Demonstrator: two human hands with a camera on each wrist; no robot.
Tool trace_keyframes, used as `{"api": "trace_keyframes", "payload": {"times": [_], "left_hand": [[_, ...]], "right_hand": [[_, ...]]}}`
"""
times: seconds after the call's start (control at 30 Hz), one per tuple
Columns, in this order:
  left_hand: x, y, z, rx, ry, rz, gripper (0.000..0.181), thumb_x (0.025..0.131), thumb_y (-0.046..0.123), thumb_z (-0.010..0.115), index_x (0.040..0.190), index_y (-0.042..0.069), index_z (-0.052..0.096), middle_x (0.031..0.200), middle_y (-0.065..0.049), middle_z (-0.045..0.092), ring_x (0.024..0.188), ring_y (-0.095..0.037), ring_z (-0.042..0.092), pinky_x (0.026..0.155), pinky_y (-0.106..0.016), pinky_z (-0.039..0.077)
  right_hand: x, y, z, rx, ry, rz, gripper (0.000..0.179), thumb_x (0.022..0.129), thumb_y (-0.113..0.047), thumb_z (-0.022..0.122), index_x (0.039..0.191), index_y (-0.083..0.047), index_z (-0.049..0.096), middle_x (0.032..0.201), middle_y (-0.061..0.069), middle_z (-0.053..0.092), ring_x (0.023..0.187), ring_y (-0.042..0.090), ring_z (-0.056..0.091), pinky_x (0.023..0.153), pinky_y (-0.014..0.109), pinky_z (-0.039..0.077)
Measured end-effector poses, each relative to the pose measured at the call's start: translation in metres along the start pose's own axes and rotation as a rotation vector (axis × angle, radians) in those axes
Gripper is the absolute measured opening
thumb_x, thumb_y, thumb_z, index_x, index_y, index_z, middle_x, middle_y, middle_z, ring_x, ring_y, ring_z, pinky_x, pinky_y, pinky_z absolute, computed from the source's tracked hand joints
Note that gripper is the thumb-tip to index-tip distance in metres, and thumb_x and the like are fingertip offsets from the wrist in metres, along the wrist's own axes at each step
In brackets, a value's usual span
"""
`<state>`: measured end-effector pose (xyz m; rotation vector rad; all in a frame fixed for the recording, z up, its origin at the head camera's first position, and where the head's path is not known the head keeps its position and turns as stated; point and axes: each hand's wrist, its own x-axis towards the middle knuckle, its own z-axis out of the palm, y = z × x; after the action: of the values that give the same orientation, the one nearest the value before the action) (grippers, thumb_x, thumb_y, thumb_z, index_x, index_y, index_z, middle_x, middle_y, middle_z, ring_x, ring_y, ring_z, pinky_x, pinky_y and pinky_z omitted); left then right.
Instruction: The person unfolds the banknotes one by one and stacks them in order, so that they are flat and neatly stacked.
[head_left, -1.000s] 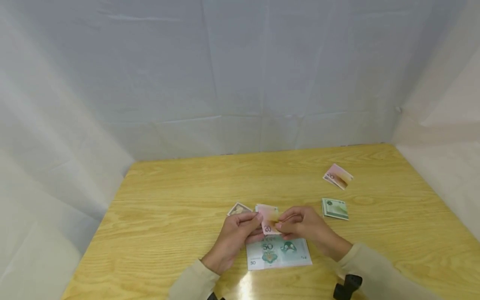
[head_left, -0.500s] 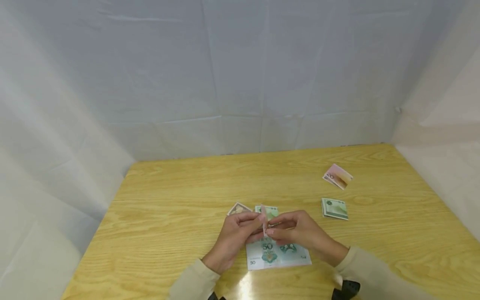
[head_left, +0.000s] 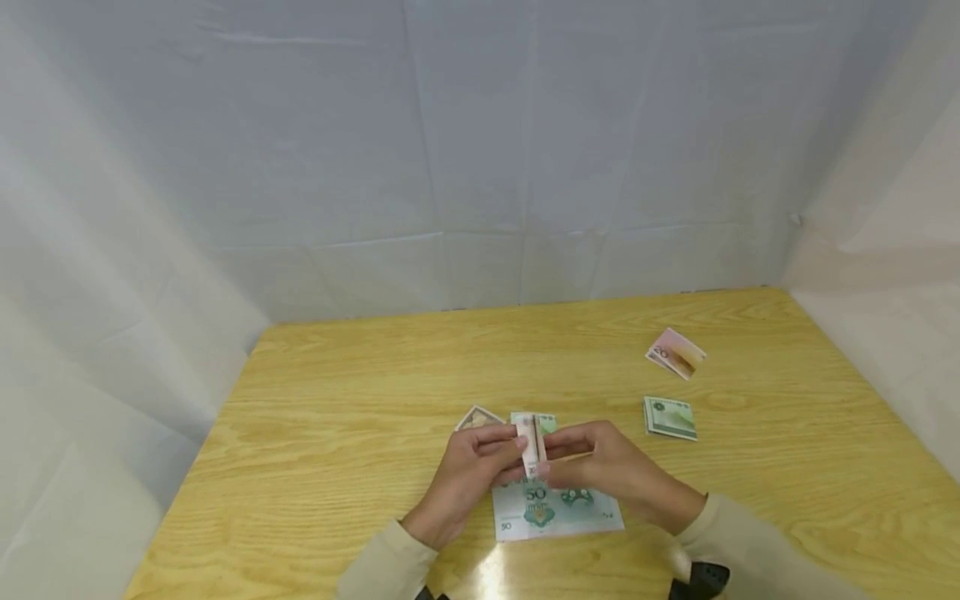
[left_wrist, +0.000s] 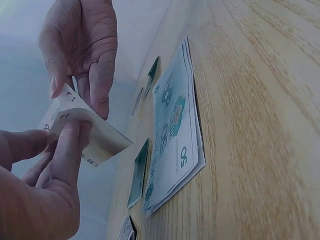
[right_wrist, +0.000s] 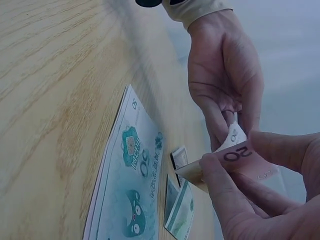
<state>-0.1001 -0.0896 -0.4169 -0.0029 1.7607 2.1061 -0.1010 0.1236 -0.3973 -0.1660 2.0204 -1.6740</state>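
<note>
My left hand [head_left: 467, 471] pinches a small pink-brown 20 banknote [head_left: 529, 446] between thumb and fingers. From the other side the thumb and fingers of my right hand [head_left: 611, 468] pinch the same note. The left wrist view shows the note [left_wrist: 92, 132] bent into a V, fingers tucked against its folds. A printed 20 shows on its pink face in the right wrist view. Below both hands a stack of larger green-blue 50 banknotes [head_left: 558, 515] lies flat on the wooden table. A green note [head_left: 548, 423] lies just behind the held note, partly covered.
A brownish note [head_left: 477, 417] pokes out behind my left hand. On the right lie a folded green note pile [head_left: 670, 418] and, farther back, pink 20 notes [head_left: 675, 353]. The wooden table [head_left: 337, 433] meets pale sheeting [head_left: 480, 167] at its back and sides.
The 20 note's pink face was toward the head camera, then edge-on; now a narrow, paler folded side shows. My right hand has shifted slightly left, while my left hand stays put.
</note>
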Motion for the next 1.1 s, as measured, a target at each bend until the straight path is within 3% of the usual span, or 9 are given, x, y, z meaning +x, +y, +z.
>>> {"api": "trace_keyframes", "payload": {"times": [0.17,0.33,0.53,0.7,0.93,1.1], "left_hand": [[0.0,0.001,0.0,0.069,0.04,-0.021,0.033,0.097,0.01,0.068,0.124,-0.008,0.063,0.106,-0.018,0.074,0.087,-0.02,0.073,0.08,-0.03,0.064],[-0.002,0.002,-0.003,0.09,0.068,0.01,0.03,0.091,0.002,0.071,0.118,-0.01,0.064,0.097,-0.017,0.074,0.079,-0.021,0.073,0.076,-0.037,0.065],[-0.005,0.002,-0.01,0.157,0.082,0.039,0.031,0.09,0.001,0.072,0.118,-0.011,0.065,0.092,-0.016,0.073,0.074,-0.02,0.071,0.07,-0.033,0.065],[-0.007,0.001,-0.016,0.187,0.077,0.033,0.031,0.09,-0.001,0.071,0.117,-0.014,0.064,0.09,-0.017,0.072,0.07,-0.018,0.07,0.069,-0.037,0.066],[-0.009,0.0,-0.023,0.221,0.089,-0.008,0.031,0.09,-0.002,0.071,0.117,-0.015,0.063,0.09,-0.016,0.072,0.071,-0.018,0.07,0.07,-0.038,0.066],[-0.009,-0.002,-0.028,0.216,0.052,-0.037,0.026,0.09,-0.003,0.07,0.111,-0.016,0.064,0.088,-0.017,0.073,0.069,-0.018,0.071,0.069,-0.037,0.066]], "right_hand": [[0.001,-0.002,-0.009,0.069,-0.006,0.035,0.052,0.092,-0.004,0.069,0.137,0.013,0.051,0.118,0.021,0.065,0.101,0.032,0.068,0.088,0.044,0.062],[-0.003,-0.001,-0.017,0.093,0.019,0.039,0.042,0.096,0.0,0.06,0.134,0.015,0.05,0.114,0.023,0.066,0.099,0.033,0.07,0.087,0.045,0.062],[-0.007,0.001,-0.024,0.037,0.114,0.063,0.027,0.098,-0.004,0.063,0.119,0.013,0.059,0.101,0.02,0.063,0.088,0.028,0.07,0.081,0.045,0.064],[-0.008,0.004,-0.029,-0.025,0.17,0.074,0.019,0.096,-0.003,0.067,0.109,0.01,0.064,0.094,0.019,0.061,0.082,0.026,0.07,0.074,0.043,0.066],[-0.01,0.01,-0.035,-0.06,0.155,0.079,0.016,0.093,-0.005,0.072,0.1,0.008,0.064,0.084,0.014,0.062,0.076,0.024,0.068,0.073,0.043,0.066],[-0.01,0.016,-0.038,-0.052,0.157,0.102,0.015,0.09,-0.002,0.074,0.097,0.007,0.064,0.079,0.011,0.063,0.074,0.023,0.067,0.071,0.041,0.066]]}}
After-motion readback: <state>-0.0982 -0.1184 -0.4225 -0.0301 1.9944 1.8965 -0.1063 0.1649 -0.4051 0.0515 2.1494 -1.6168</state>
